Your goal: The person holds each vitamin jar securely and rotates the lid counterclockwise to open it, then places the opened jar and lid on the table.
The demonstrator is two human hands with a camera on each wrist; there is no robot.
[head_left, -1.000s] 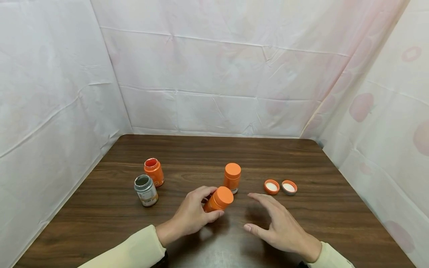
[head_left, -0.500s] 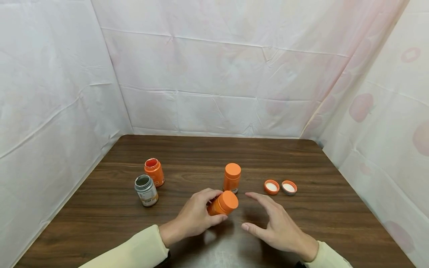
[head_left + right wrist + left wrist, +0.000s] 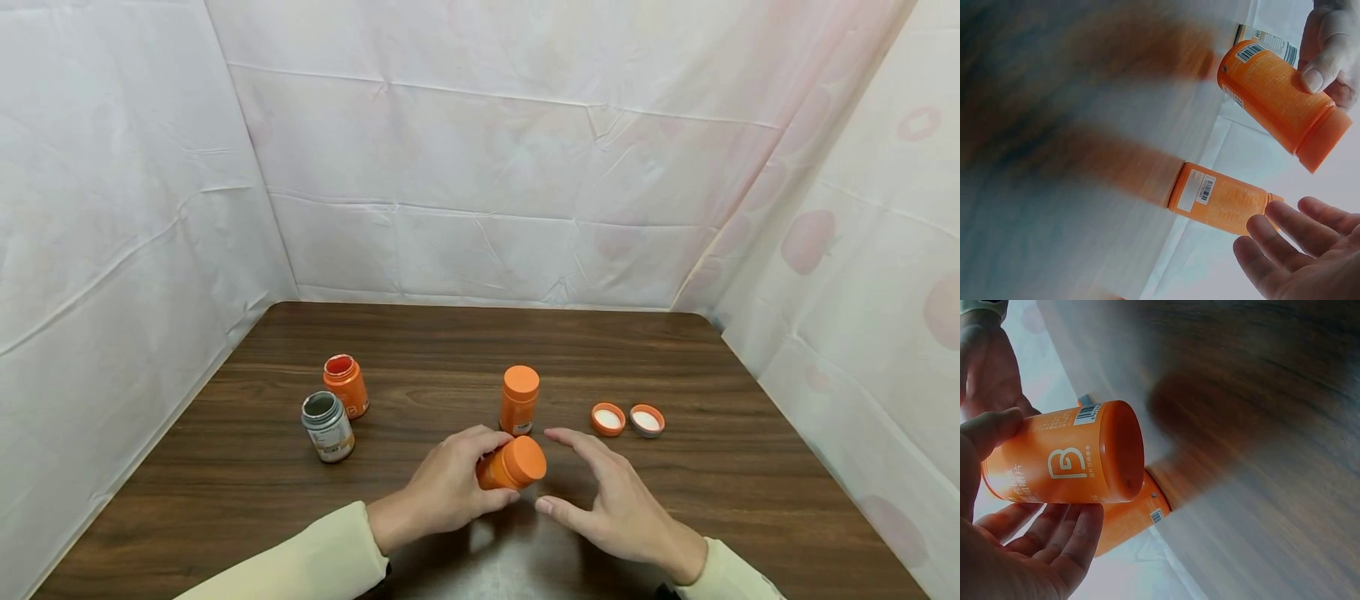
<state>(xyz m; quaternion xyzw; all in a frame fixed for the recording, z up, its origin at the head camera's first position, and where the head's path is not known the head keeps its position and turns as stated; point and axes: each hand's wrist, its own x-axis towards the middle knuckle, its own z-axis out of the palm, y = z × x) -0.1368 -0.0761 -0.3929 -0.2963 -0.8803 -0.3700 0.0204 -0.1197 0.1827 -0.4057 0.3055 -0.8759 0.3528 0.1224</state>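
Note:
My left hand (image 3: 457,481) grips an orange pill bottle (image 3: 512,464) by its body, thumb on the near side and fingers on the far side. Its orange cap is on and tilts toward my right hand. The left wrist view shows the printed label and the bottle's base (image 3: 1124,451) raised off the table. My right hand (image 3: 626,504) hovers just right of the cap, thumb and fingers spread, holding nothing. Behind the held bottle, a second capped orange bottle (image 3: 520,400) stands upright on the table.
To the left stand an uncapped orange bottle (image 3: 347,388) and an uncapped grey bottle (image 3: 327,427), side by side. Two caps (image 3: 608,419) (image 3: 647,421) lie with their white liners up on the right. White printed sheets (image 3: 480,150) wall in the wooden table (image 3: 420,333).
My left hand has carried the orange bottle to the right and slightly nearer me, tipping it further toward my right hand. The right hand has shifted a little left.

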